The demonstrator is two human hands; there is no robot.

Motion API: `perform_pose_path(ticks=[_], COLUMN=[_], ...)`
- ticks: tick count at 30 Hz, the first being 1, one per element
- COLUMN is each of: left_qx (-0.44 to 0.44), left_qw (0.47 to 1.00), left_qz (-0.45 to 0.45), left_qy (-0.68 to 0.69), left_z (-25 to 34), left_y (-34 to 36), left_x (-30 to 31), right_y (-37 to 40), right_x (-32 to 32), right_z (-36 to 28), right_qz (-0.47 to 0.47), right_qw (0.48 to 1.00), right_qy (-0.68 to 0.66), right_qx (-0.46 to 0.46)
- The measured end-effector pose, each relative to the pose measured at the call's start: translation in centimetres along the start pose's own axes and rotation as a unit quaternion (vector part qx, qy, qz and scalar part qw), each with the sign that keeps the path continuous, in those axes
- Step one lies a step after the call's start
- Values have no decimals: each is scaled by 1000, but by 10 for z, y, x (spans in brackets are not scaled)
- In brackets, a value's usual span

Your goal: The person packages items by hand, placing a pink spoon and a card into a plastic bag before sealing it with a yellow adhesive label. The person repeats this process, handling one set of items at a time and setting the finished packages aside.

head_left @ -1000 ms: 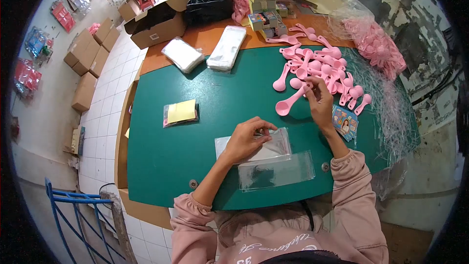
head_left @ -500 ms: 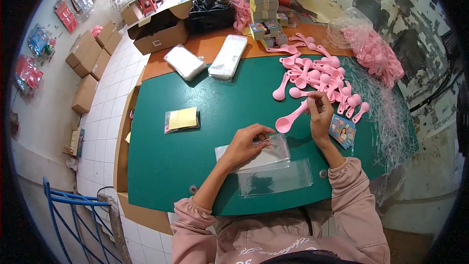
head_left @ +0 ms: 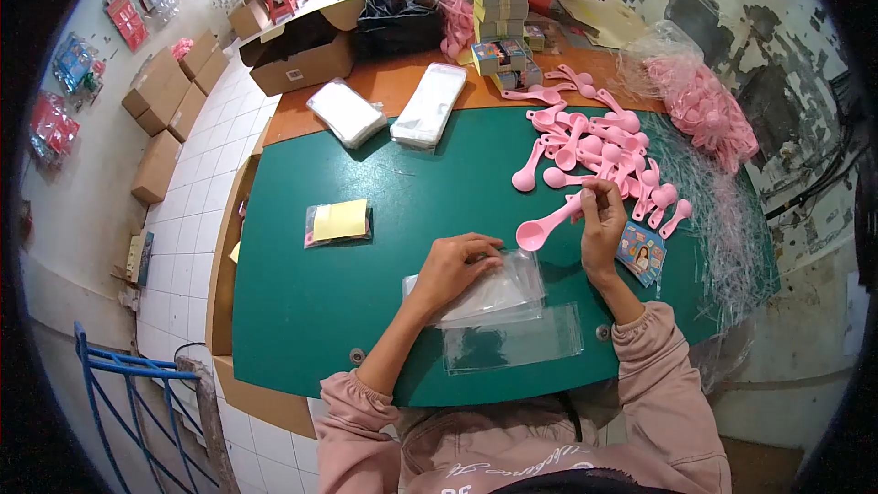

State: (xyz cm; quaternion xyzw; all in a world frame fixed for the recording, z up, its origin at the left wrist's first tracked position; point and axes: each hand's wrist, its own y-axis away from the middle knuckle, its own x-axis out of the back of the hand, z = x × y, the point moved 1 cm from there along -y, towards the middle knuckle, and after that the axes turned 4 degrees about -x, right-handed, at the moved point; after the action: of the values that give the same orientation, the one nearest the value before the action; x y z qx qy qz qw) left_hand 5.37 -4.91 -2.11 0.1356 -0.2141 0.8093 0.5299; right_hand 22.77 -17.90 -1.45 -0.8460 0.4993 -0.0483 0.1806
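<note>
Film packaging [head_left: 512, 340], clear and glossy, lies flat close to the near edge of a green tabletop [head_left: 302, 311]; it is probably light, limp and slippery, best lifted by an edge. Just beyond is a layer of clear bags [head_left: 501, 300], likely as slick, see-through with bright creases. The left hand [head_left: 455, 267] rests on them, fingers loosely curled; whether they pinch the plastic I cannot tell. Slightly farther out, the right hand [head_left: 602, 227] has thumb and fingertips closed together on the handle end of a pink spoon [head_left: 551, 222], which is tilted between the two hands with its bowl lower and to the left. The spoon looks like moulded plastic, so it should be light, stiff, smooth and not easily broken; the slim handle seems the natural place to grip, leaving the bowl free. Its colour is an even pale pink, its bowl round and hollow. Right of that hand lie small printed cards [head_left: 640, 253], and farther off spreads a loose pile of matching spoons [head_left: 567, 157]
</note>
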Motion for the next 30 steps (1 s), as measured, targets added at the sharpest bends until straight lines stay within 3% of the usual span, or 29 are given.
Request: perform_pose_path(ticks=[4,6,10,16,18,22,24,30], left_qx=[-26,-93,-92,-33,145,131,167,168], left_qw=[999,994,993,997,955,946,936,955], left_qz=[-3,0,22,25,-16,-24,-7,31], left_qy=[-29,-62,-67,71,256,297,309,242], left_z=[-4,0,0,2,-2,-8,-4,-5], left_y=[0,-1,-2,-4,-3,-4,-4,-7], left_x=[-1,-1,-2,1,3,8,13,15], right_y=[0,0,4,12,13,13,10,12], right_x=[1,0,-1,-3,-7,-8,-8,-8], right_z=[3,2,-4,-5,-5,-11,-17,-16], right_qz=[-9,-6,-32,-73,-78,-33,-20,-64], right_qw=[1000,1000,999,991,976,995,999,998], right_qy=[-8,-10,8,108,165,79,14,6], right_qx=[-4,-2,-19,30,117,53,40,27])
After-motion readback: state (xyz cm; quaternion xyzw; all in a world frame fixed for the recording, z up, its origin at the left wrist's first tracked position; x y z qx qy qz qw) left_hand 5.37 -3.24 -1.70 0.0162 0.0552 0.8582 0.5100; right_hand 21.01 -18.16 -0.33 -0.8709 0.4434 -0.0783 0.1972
